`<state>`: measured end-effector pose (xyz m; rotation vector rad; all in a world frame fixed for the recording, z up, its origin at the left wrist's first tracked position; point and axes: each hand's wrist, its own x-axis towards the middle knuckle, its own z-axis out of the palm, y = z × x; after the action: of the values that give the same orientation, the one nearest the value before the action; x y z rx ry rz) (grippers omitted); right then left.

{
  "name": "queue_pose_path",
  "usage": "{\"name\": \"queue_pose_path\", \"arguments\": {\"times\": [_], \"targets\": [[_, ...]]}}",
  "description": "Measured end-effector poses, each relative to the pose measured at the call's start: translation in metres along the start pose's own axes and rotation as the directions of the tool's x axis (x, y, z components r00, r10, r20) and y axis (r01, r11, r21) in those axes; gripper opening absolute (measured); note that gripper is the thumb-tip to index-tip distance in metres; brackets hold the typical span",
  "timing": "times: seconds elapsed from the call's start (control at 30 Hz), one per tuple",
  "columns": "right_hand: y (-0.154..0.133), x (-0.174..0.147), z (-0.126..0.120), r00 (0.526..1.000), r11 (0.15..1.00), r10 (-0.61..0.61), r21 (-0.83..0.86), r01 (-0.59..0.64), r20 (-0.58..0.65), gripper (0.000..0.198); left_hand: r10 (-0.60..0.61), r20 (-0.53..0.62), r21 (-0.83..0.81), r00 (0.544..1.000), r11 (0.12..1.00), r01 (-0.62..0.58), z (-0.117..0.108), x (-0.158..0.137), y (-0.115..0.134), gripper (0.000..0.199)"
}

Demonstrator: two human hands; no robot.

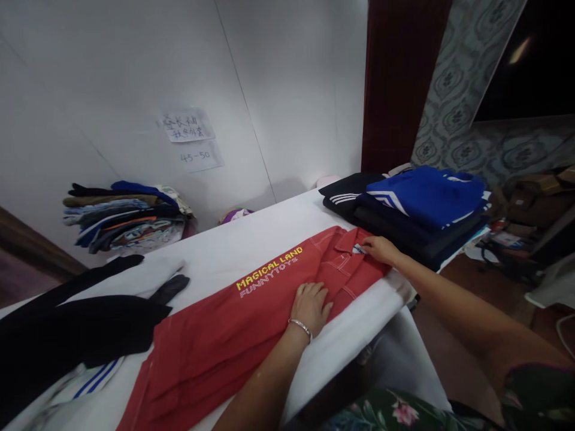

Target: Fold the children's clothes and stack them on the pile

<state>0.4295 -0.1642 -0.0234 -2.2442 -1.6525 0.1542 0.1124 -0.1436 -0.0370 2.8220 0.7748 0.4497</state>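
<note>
A red shirt (211,323) with yellow "MAGICAL LAND" lettering lies lengthwise on a white-covered table (265,233), its sides folded inward. Its collar points to the right and its lower end to the near left. My left hand (309,305), with a bracelet at the wrist, rests palm down on the shirt below the lettering, fingers apart. At the collar, my right hand (380,248) has its fingers closed on the shirt's edge beside a white label.
Folded clothes topped by a blue garment (431,194) are stacked at the table's right end. Black garments (99,326) lie loose at the left. Another clothes pile (128,218) stands by the wall, below handwritten paper signs (191,134).
</note>
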Motion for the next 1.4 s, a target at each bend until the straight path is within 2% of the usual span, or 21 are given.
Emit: {"name": "queue_pose_path", "arguments": {"times": [0.23,0.43,0.53,0.63,0.73,0.83,0.93,1.03,1.1,1.17,1.3,1.4], "targets": [[-0.011,0.044,0.013,0.999,0.999,0.035,-0.032,-0.035,0.0,0.032,-0.001,0.009,-0.012,1.0,1.0,0.001,-0.001,0.0,-0.001,0.031],[-0.018,0.047,0.016,0.999,0.998,0.01,-0.058,-0.012,-0.035,0.03,-0.011,0.016,-0.02,1.0,1.0,0.011,-0.002,0.0,0.0,0.031],[-0.027,0.042,0.021,0.996,0.997,-0.072,-0.037,0.07,-0.05,0.028,-0.006,0.021,-0.018,1.0,1.0,0.006,-0.001,0.0,-0.001,0.031],[-0.037,0.038,0.033,0.979,0.979,-0.201,0.034,0.202,-0.007,0.027,0.005,0.02,-0.006,1.0,1.0,-0.005,-0.001,0.0,-0.001,0.031],[-0.041,0.036,0.042,0.97,0.964,-0.241,0.12,0.237,0.016,0.028,0.011,0.026,0.016,1.0,1.0,-0.011,-0.001,0.001,-0.001,0.03],[-0.032,0.032,0.036,0.975,0.952,-0.219,0.213,0.218,-0.018,0.032,0.009,0.028,0.04,1.0,0.999,-0.01,0.002,0.001,-0.002,0.029],[-0.011,0.02,0.018,0.987,0.944,-0.128,0.291,0.152,-0.1,0.039,0.018,0.008,0.047,1.0,0.999,-0.018,0.006,0.002,-0.003,0.028],[0.013,-0.001,0.002,0.991,0.916,-0.017,0.396,0.068,-0.131,0.04,0.025,-0.023,0.051,0.999,0.998,-0.024,0.008,0.002,-0.003,0.027],[0.024,-0.02,-0.002,0.993,0.899,-0.019,0.433,0.066,-0.113,0.037,0.017,-0.033,0.06,0.999,0.998,-0.015,0.009,0.004,-0.002,0.026],[0.03,-0.038,-0.001,0.99,0.911,-0.097,0.392,0.131,-0.105,0.033,0.004,-0.038,0.06,0.999,0.998,-0.001,0.009,0.005,-0.002,0.025],[0.027,-0.06,0.008,0.955,0.94,-0.249,0.198,0.278,-0.159,0.033,-0.013,-0.054,0.028,0.998,0.999,0.015,0.007,0.005,-0.003,0.023],[0.023,-0.063,0.011,0.947,0.966,-0.241,0.038,0.255,-0.213,0.036,-0.02,-0.067,0.012,0.998,1.0,0.021,0.006,0.004,-0.003,0.023]]}}
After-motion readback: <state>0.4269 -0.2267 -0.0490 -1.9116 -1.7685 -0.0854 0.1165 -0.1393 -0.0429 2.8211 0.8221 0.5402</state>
